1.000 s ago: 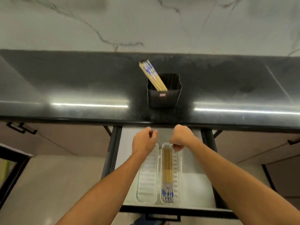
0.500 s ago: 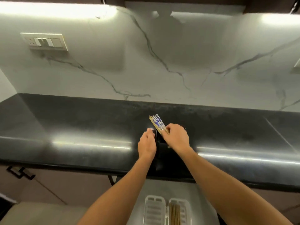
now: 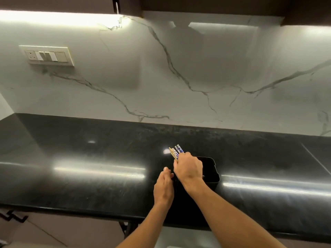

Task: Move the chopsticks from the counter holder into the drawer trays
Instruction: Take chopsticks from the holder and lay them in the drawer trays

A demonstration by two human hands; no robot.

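Just right of the frame's centre, the right hand (image 3: 188, 169) is curled around a bundle of chopsticks (image 3: 176, 152). Their blue-patterned tops fan out above the knuckles toward the upper left, and their lower ends are hidden behind the hand, apparently inside the black holder (image 3: 212, 171) on the dark counter (image 3: 89, 176). The left hand (image 3: 163, 187) lies just left of the holder with its fingers straight and together, flat toward the holder's side. Whether it actually touches cannot be told, because the dark wall merges with the counter there. The step in hand looks like lifting the bundle clear. To do it well, the person should pull along the line the sticks lean on, up and toward the upper left, so the tips do not catch the rim and drag the light holder over. The left palm would best press the holder's wall to steady it until the tips are free. The grip should tighten enough that no stick slides out of the fan, since the tops are already splayed unevenly. Only a pale strip of the open drawer (image 3: 179, 237) shows at the bottom centre between the forearms, and the trays are not visible, so the person will need to look down again before lowering the bundle.
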